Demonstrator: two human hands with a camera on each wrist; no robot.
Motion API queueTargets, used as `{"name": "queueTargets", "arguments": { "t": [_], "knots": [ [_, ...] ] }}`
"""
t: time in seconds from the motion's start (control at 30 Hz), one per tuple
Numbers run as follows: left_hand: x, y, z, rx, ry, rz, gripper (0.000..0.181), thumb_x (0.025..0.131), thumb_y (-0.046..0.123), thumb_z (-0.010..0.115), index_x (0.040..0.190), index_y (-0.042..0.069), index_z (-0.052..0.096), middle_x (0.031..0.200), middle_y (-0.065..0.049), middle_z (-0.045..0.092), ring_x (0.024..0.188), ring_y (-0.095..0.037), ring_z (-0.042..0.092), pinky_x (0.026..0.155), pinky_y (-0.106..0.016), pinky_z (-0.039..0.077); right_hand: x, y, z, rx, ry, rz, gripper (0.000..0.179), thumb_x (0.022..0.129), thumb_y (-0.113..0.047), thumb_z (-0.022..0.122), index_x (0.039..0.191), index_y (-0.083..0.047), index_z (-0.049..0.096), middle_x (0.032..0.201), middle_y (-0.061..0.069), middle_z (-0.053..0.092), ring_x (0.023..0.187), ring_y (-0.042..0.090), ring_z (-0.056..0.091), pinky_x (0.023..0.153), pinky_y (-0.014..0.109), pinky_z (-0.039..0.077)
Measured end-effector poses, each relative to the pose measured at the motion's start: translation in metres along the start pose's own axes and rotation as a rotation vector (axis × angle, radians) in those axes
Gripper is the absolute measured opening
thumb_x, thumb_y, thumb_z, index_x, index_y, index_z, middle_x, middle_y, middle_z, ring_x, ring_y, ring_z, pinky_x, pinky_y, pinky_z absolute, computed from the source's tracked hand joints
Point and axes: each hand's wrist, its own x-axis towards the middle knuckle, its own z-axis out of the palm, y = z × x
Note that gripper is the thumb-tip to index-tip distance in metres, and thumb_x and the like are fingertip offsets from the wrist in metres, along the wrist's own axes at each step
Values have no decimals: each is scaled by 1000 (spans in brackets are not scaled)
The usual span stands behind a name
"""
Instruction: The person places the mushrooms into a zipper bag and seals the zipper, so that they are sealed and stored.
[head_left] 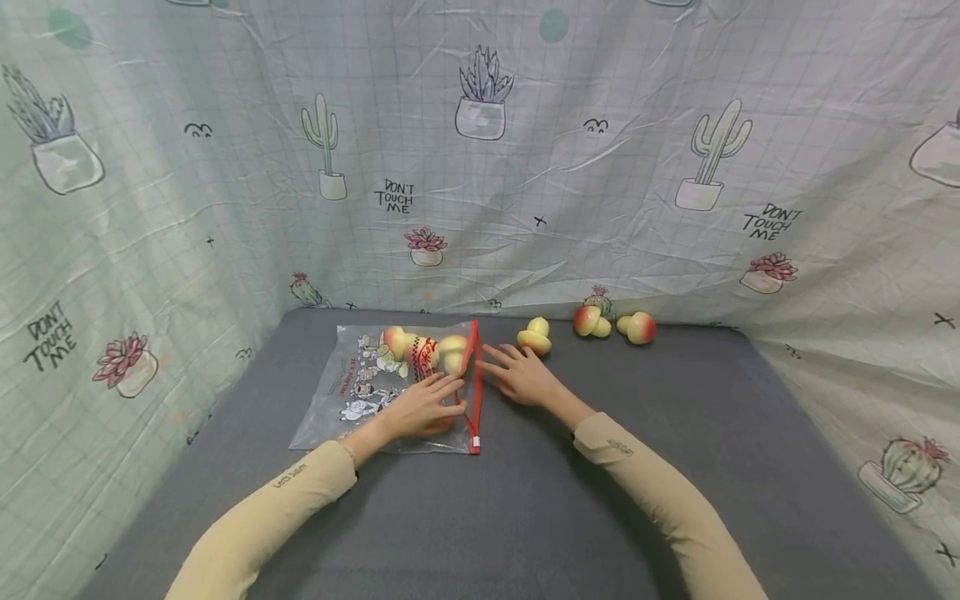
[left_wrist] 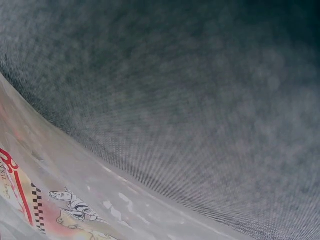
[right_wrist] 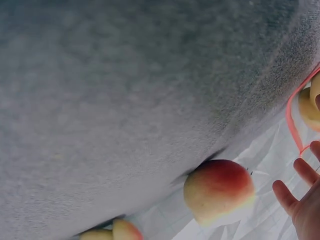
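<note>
A clear plastic zip bag (head_left: 322, 417) with red trim and printed cartoon figures lies flat, its mouth facing right. Several yellow-and-red toy mushrooms (head_left: 453, 343) show through the plastic. My left hand (head_left: 423, 408) lies over the bag near its mouth and holds the upper layer's edge, which gapes away from the lower red strip; the thumb is hard to make out. Just right of the mouth, my right hand (head_left: 522, 377) has its fingers spread, with nothing held. Behind it a loose toy mushroom (head_left: 534, 340) stands cap down. The left wrist view shows only the bag (left_wrist: 115, 195) and tabletop.
Two more toy mushrooms, one (head_left: 588, 321) tipped toward the right and another (head_left: 640, 327) with its stem pointing left, lie at the back right of the grey table (head_left: 585, 525). A patterned curtain (head_left: 585, 183) hangs behind the table and along both sides.
</note>
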Motion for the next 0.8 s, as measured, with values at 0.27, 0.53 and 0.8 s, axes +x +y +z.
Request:
{"name": "queueTargets", "arguments": {
  "t": [0.27, 0.53, 0.8],
  "knots": [
    [0, 0, 1, 8, 9, 0, 31, 74, 33, 68, 101, 23, 56, 117, -14, 57, 118, -29, 48, 90, -43, 45, -10, 6, -1, 14, 48, 69, 48, 83, -25, 60, 129, -21, 47, 139, 6, 40, 118, 27, 44, 86, 46, 40],
    [0, -1, 2, 15, 34, 12, 32, 73, 33, 69, 100, 22, 56, 116, -15, 57, 115, -30, 50, 88, -44, 45, -17, 17, -5, 31, 108, 157, 45, 82, -21, 61, 125, -16, 50, 136, 8, 43, 118, 28, 44, 83, 48, 41],
    [0, -1, 3, 26, 29, 18, 32, 73, 33, 68, 100, 22, 55, 116, -15, 57, 115, -30, 49, 89, -43, 45, -22, 27, -4, 25, 182, 170, 41, 80, -16, 62, 120, -13, 55, 127, 10, 52, 112, 27, 48, 79, 46, 41]
  ]
}}
